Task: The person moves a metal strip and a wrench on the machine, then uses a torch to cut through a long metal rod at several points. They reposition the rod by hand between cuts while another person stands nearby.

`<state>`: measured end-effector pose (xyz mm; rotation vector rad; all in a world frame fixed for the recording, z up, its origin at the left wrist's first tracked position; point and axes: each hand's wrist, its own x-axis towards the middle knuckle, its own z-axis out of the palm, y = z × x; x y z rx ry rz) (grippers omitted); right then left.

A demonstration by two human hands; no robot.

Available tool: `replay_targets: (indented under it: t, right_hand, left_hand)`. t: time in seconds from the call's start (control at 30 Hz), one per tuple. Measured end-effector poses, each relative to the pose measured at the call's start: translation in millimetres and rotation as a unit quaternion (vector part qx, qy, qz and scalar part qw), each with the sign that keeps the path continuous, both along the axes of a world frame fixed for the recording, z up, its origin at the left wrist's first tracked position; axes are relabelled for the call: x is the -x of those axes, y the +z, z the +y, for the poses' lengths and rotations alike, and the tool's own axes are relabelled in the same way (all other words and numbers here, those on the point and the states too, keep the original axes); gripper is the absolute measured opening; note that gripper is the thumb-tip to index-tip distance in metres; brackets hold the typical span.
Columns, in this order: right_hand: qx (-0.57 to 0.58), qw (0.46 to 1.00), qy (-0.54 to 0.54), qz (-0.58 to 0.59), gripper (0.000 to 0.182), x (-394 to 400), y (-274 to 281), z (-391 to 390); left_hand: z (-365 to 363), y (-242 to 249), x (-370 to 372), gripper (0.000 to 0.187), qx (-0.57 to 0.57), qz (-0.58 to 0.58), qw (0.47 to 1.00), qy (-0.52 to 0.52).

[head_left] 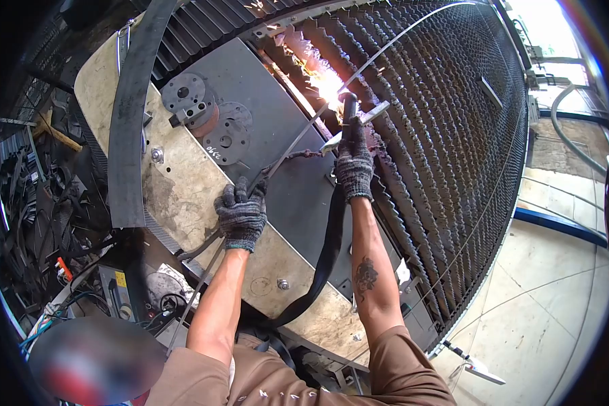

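Observation:
Both hands wear grey knit gloves. My right hand (pixel 354 166) is wrapped round a black welding torch (pixel 349 108), whose tip is at a bright, sparking spot on the slatted metal grate. A thick black cable (pixel 328 250) hangs from below that hand. My left hand (pixel 241 211) is closed round a long thin metal rod (pixel 298 139), which slants up to the glowing spot; its far end is lost in the glare. Round metal discs (pixel 228 132) and a small block (pixel 188 115) lie on the dark plate (pixel 267 101) ahead of my left hand.
The ridged grate (pixel 446 128) fills the right side. A bent metal strip (pixel 127 128) crosses the pale, bolted board (pixel 183 196) at left. Metal scraps (pixel 30 189) and a grey box (pixel 117 292) lie beyond. A blurred round shape is at lower left. A blue beam (pixel 561 229) stands at right.

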<state>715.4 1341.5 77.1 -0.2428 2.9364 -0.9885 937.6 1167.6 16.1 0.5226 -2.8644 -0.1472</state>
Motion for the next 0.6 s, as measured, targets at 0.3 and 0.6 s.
replay_targets:
  t: [0.3, 0.6]
  right_hand:
    - [0.042, 0.995, -0.031, -0.085, 0.066, -6, 11, -4]
    - [0.154, 0.981, -0.113, -0.045, 0.066, -91, 109, 50]
  left_hand:
    - [-2, 7, 1, 0.036, 0.011, 0.008, 1.000, -0.004]
    - [-5, 9, 6, 0.022, 0.005, 0.054, 0.998, -0.007]
